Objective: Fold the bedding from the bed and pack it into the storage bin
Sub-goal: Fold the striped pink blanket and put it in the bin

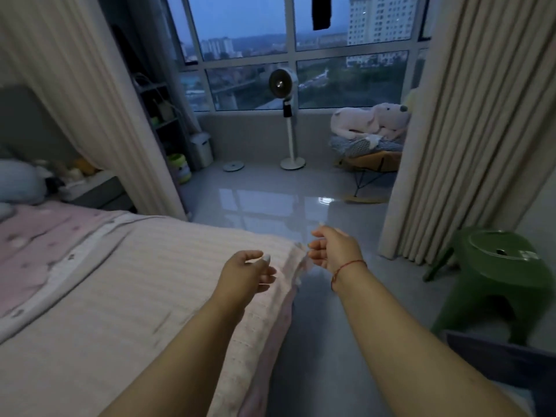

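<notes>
While both hands point(245, 273) point(332, 249) hover loosely curled and empty, the pale ribbed blanket point(144, 284) lies flat over the bed.

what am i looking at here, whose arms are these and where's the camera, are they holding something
There is no machine here. A person wears one wide-angle camera on the head, looking forward and down, so the two bare arms are their own. The left hand hovers over the striped blanket spread on the bed, fingers loosely curled, holding nothing. The right hand, with a red string at the wrist, is at the blanket's far corner; whether it has a grip on the edge is too blurred to tell. A pink sheet lies under the blanket. Nearby are a green stool, a standing fan and a plush toy on a chair by the window.
</notes>
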The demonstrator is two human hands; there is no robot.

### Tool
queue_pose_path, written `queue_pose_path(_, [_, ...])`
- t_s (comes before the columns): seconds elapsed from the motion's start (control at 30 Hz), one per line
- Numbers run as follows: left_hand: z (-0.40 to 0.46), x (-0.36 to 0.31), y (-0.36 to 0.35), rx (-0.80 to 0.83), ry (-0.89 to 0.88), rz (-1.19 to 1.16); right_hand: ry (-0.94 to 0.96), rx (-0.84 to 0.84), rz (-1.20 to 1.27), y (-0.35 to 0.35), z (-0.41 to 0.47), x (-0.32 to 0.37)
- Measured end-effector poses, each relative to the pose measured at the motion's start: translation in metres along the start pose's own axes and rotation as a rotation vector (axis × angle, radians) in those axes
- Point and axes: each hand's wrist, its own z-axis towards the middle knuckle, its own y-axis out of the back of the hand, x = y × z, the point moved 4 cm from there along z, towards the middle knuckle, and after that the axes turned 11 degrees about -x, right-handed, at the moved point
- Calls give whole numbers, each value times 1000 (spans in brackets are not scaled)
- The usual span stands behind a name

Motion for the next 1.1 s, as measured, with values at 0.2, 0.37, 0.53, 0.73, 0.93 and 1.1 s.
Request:
queue_pose_path(0.2, [11,18,125,-239,35,-114,-50,225,2,-115,-47,-21])
queue_pose_path(0.37, [4,41,211,-469,83,-178,-68,419,-32,-193,-77,-38])
queue_pose_path(0.53, [-24,60,276,-744,139,-231,-136,647,-118,-267,-106,-66])
queue_pose_path(0.73, [-76,89,322,-1050,233,-333,-212,943,-259,-331,-162,-104])
queue_pose_path(0.93, [-152,126,342,-1302,297,-403,-324,1186,-379,-344,-241,-149])
queue_pose_path(1.1, [-224,156,358,-1488,344,-467,-331,1339,-501,-337,-313,-185])
